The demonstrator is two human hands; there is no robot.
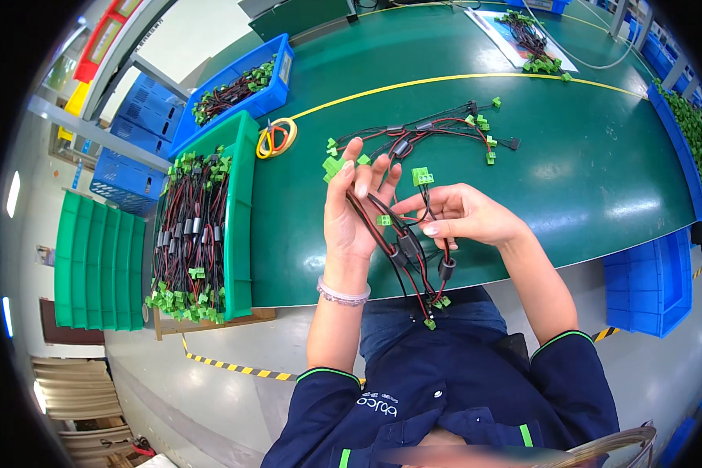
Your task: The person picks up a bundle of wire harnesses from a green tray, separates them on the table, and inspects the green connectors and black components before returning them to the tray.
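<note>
1. Left hand point(353, 207) was raised palm-up over the table edge, fingers point(351, 160) spread apart and straight; a wire bundle point(402, 246) lay across the palm, not clamped. A green plug point(333, 166) sat at its fingertips.
2. Right hand point(464, 214) came in from the right, thumb & forefinger pinched together on wires of the same bundle, just below another green plug point(421, 176).
3. Bundle's long axis ran top-left to bottom-right: from the L fingertips down past both wrists, hanging toward the lap, w/ black sleeves and small green plugs at the low end point(437, 308). Both hands touched it; R hand had the grip, L only supported.
4. Head view, rest: green table point(600, 156) w/ a second wire set point(437, 132) beyond the hands, well apart. Green tray point(242, 234) of finished wires at left, blue bin point(277, 97) behind it, tape rolls point(277, 138) between bin & hands.
</note>
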